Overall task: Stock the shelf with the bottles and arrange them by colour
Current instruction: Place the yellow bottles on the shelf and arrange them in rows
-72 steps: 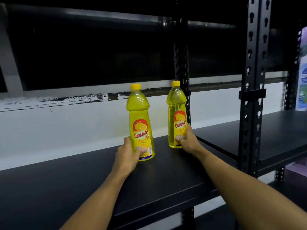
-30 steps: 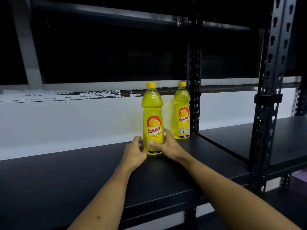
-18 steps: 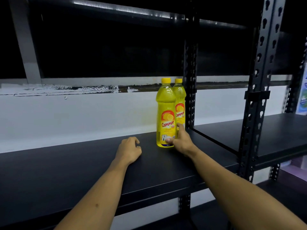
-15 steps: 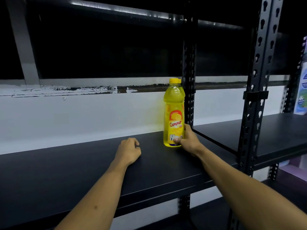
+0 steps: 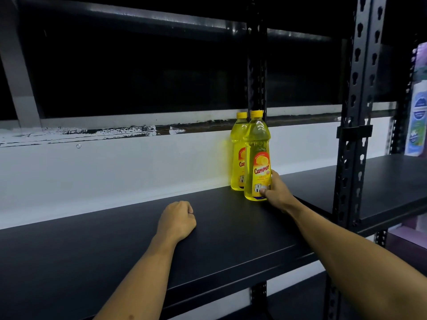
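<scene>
Two yellow bottles with red labels stand upright at the right end of the black shelf [image 5: 115, 245]. The front bottle [image 5: 257, 155] partly hides the rear bottle [image 5: 238, 148], which stands by the white wall. My right hand [image 5: 276, 192] grips the lower part of the front bottle from its right side. My left hand [image 5: 176, 219] rests on the shelf board as a closed fist, well left of the bottles, holding nothing.
A black perforated upright [image 5: 256, 65] rises behind the bottles and another upright [image 5: 355, 112] stands nearer on the right. A second black shelf [image 5: 381, 181] continues to the right. A white and blue package [image 5: 418, 118] stands at the far right edge.
My right hand has slid the front bottle rightwards and back, next to the rear bottle. My left hand let go of it earlier and now lies still as a fist.
</scene>
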Action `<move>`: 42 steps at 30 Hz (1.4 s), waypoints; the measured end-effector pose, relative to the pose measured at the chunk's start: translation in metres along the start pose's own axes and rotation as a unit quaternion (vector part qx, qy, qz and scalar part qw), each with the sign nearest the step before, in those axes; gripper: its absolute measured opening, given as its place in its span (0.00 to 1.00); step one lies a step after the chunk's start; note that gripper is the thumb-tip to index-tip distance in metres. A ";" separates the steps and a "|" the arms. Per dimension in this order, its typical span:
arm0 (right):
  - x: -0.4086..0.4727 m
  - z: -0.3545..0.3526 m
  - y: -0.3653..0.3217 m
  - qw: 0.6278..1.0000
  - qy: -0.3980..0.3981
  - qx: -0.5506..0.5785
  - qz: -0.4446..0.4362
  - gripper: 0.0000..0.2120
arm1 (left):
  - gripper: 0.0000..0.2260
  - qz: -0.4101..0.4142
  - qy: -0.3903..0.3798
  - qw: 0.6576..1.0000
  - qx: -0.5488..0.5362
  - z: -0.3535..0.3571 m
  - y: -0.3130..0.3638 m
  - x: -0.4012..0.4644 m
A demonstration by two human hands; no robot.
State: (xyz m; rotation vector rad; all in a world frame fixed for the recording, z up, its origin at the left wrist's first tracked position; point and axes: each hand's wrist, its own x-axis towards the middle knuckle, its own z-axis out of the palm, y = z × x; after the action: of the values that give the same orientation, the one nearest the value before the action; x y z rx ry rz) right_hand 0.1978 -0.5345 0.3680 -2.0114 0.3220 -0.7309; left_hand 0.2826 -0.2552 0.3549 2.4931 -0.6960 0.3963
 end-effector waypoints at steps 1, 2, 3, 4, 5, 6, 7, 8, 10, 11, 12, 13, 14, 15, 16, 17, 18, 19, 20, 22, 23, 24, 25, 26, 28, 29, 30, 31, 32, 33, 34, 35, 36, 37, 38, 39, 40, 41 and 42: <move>0.002 0.001 0.001 1.000 -0.002 -0.006 0.000 0.28 | 0.09 0.000 0.000 1.000 0.003 0.000 0.000 0.000; 0.003 0.001 0.001 1.000 -0.004 -0.011 0.003 0.27 | 0.09 0.000 0.000 1.000 0.005 0.001 0.000 0.001; 0.004 0.001 0.002 1.000 -0.007 -0.014 0.005 0.27 | 0.09 0.001 0.000 1.000 0.005 0.001 -0.001 0.001; 0.006 0.001 0.002 1.000 -0.009 -0.018 0.009 0.28 | 0.09 0.001 -0.001 1.000 0.006 0.002 -0.001 0.002; 0.008 0.001 0.003 1.000 -0.010 -0.021 0.011 0.28 | 0.09 0.001 -0.002 1.000 0.006 0.003 -0.002 0.002; 0.010 0.001 0.004 1.000 -0.013 -0.024 0.014 0.28 | 0.09 0.001 -0.003 1.000 0.006 0.003 -0.002 0.002; 0.012 0.001 0.004 0.999 -0.017 -0.025 0.015 0.28 | 0.08 0.001 -0.005 1.000 0.008 0.003 -0.002 0.002; 0.013 0.001 0.004 0.999 -0.021 -0.027 0.017 0.28 | 0.08 0.001 -0.007 1.000 0.011 0.003 -0.001 0.003; 0.016 0.001 0.005 0.999 -0.028 -0.026 0.019 0.28 | 0.07 0.002 -0.008 1.000 0.021 0.004 -0.001 0.003; 0.017 0.001 0.006 0.999 -0.031 -0.022 0.017 0.28 | 0.07 0.003 -0.008 1.000 0.025 0.004 0.000 0.004; 0.017 0.001 0.006 0.999 -0.034 -0.020 0.014 0.28 | 0.06 0.003 -0.008 1.000 0.029 0.004 0.000 0.004; 0.018 0.001 0.008 0.999 -0.034 -0.017 0.010 0.28 | 0.06 0.004 -0.009 0.999 0.034 0.004 0.001 0.004; 0.018 0.001 0.009 0.999 -0.032 -0.017 0.009 0.28 | 0.05 0.007 -0.010 0.999 0.040 0.004 0.001 0.004; 0.018 0.001 0.011 0.999 -0.027 -0.017 0.009 0.27 | 0.05 0.009 -0.011 0.999 0.047 0.005 0.002 0.003; 0.017 0.001 0.012 1.000 -0.019 -0.021 0.010 0.26 | 0.05 0.010 -0.011 0.999 0.052 0.005 0.003 0.003; 0.016 0.002 0.011 0.999 -0.008 -0.028 0.013 0.25 | 0.05 0.009 -0.008 0.998 0.053 0.004 0.005 0.002; 0.014 0.003 0.010 0.999 0.012 -0.043 0.019 0.23 | 0.05 0.006 -0.003 0.998 0.056 0.004 0.006 0.000; 0.012 0.004 0.010 0.997 0.041 -0.064 0.024 0.21 | 0.05 0.002 0.005 0.998 0.061 0.003 0.008 -0.002; 0.010 0.006 0.009 0.993 0.068 -0.088 0.034 0.20 | 0.05 0.000 0.014 0.997 0.073 0.001 0.011 -0.004; -0.001 0.007 0.008 0.988 0.089 -0.119 0.049 0.20 | 0.07 -0.002 0.030 0.994 0.102 -0.003 0.016 -0.011; -0.008 0.007 0.008 0.986 0.082 -0.140 0.047 0.20 | 0.07 -0.004 0.034 0.993 0.112 -0.006 0.018 -0.015; -0.017 0.006 0.005 0.982 0.064 -0.174 0.040 0.20 | 0.08 -0.006 0.032 0.993 0.117 -0.008 0.021 -0.018; -0.027 0.005 0.004 0.976 0.038 -0.212 0.029 0.20 | 0.08 -0.008 0.027 0.993 0.118 -0.010 0.023 -0.023; -0.039 0.004 0.000 0.967 0.005 -0.253 0.016 0.20 | 0.09 -0.009 0.019 0.993 0.116 -0.011 0.024 -0.028; -0.064 0.004 -0.010 0.945 -0.070 -0.319 -0.009 0.17 | 0.10 -0.009 0.000 0.994 0.108 -0.014 0.029 -0.040; -0.075 0.005 -0.014 0.935 -0.101 -0.340 -0.018 0.15 | 0.10 -0.007 -0.011 0.994 0.105 -0.016 0.031 -0.048; -0.087 0.004 -0.019 0.926 -0.124 -0.355 -0.019 0.16 | 0.11 -0.005 -0.020 0.994 0.104 -0.018 0.033 -0.056; -0.098 0.004 -0.023 0.921 -0.140 -0.364 -0.019 0.17 | 0.11 -0.005 -0.032 0.994 0.104 -0.020 0.035 -0.065; -0.110 0.003 -0.028 0.916 -0.150 -0.371 -0.024 0.19 | 0.11 -0.007 -0.044 0.994 0.104 -0.024 0.037 -0.075; -0.122 0.003 -0.032 0.912 -0.154 -0.379 -0.033 0.19 | 0.11 -0.009 -0.056 0.993 0.104 -0.028 0.038 -0.085; -0.134 0.003 -0.036 0.907 -0.153 -0.390 -0.047 0.20 | 0.12 -0.008 -0.066 0.993 0.101 -0.032 0.040 -0.096; -0.148 0.004 -0.039 0.901 -0.145 -0.404 -0.066 0.20 | 0.12 -0.004 -0.070 0.993 0.095 -0.035 0.041 -0.108; -0.162 0.006 -0.042 0.896 -0.133 -0.415 -0.085 0.21 | 0.13 0.002 -0.068 0.993 0.092 -0.038 0.042 -0.122; -0.177 0.009 -0.045 0.896 -0.114 -0.417 -0.102 0.21 | 0.14 0.010 -0.057 0.993 0.103 -0.039 0.044 -0.139; -0.190 0.013 -0.046 0.900 -0.095 -0.410 -0.112 0.21 | 0.16 0.027 -0.027 0.990 0.136 -0.038 0.045 -0.156; -0.203 0.016 -0.045 0.905 -0.077 -0.400 -0.120 0.21 | 0.17 0.053 0.016 0.983 0.177 -0.035 0.045 -0.173; -0.216 0.020 -0.045 0.908 -0.065 -0.393 -0.130 0.22 | 0.18 0.079 0.062 0.973 0.207 -0.032 0.044 -0.190; -0.228 0.024 -0.043 0.907 -0.059 -0.392 -0.143 0.23 | 0.19 0.097 0.086 0.966 0.223 -0.028 0.041 -0.206; -0.241 0.028 -0.041 0.904 -0.059 -0.395 -0.154 0.26 | 0.22 0.107 0.090 0.964 0.225 -0.024 0.036 -0.221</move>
State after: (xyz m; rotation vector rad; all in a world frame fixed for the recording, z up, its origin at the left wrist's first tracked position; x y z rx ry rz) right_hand 0.0227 -0.3739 0.3041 -2.9185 0.2486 -0.7289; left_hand 0.0771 -0.1810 0.3008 2.7551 -0.8809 0.9431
